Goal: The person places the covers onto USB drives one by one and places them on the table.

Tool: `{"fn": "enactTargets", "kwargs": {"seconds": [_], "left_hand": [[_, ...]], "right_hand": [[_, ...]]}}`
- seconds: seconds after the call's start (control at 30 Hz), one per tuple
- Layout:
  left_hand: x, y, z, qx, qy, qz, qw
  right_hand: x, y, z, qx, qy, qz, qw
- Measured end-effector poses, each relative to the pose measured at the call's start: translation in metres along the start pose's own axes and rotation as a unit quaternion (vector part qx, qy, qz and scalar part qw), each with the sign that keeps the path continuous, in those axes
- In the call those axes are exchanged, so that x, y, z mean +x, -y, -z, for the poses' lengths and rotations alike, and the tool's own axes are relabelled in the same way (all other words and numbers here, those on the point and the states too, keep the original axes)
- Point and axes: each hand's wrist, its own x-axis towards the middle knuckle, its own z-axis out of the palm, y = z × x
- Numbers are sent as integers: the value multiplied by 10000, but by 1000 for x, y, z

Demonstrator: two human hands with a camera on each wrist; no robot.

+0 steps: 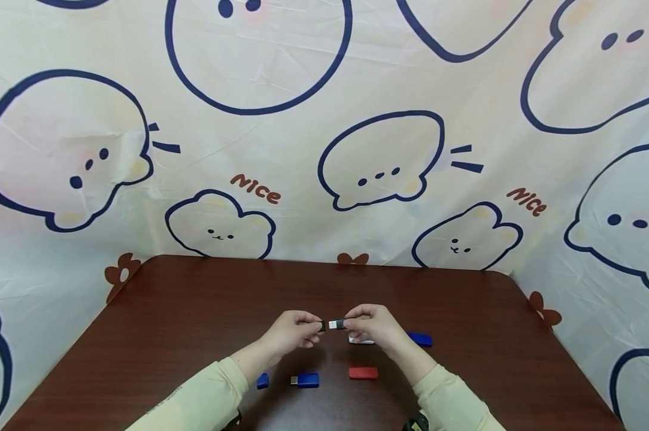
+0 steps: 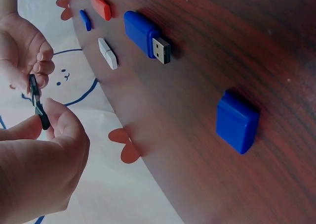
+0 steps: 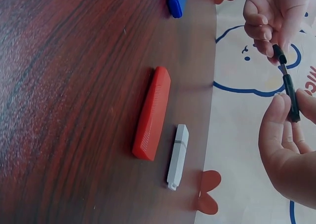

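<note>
Between thumb and fingertips, my left hand (image 1: pixel 294 330) pinches a small black cap (image 2: pixel 44 118). Opposite it, my right hand (image 1: pixel 377 328) grips a black USB stick (image 3: pixel 291 98) by its body. The bare metal plug of that stick points left, toward the cap's mouth. Both pieces are lined up end to end above the table, with a short stretch of metal showing between the black parts in the wrist views. My fingers hide part of the cap and of the stick's body.
On the brown table (image 1: pixel 222 293) lie an uncapped blue USB stick (image 1: pixel 308 381) and a blue cap (image 1: pixel 262 381) to its left. A red stick (image 1: pixel 363 373) lies farther right. Behind it are a white stick (image 3: pixel 177 157) and another blue stick (image 1: pixel 420 339). A patterned cloth (image 1: pixel 297 155) hangs behind.
</note>
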Motion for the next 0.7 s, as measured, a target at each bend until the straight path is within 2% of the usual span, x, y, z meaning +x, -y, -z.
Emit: {"fn": "enactTargets", "kwargs": {"seconds": [0.7], "left_hand": [[0,0,-4,6,22,-18,10000]], "right_hand": [[-1,0,-4,0,120,-11,9999]]}}
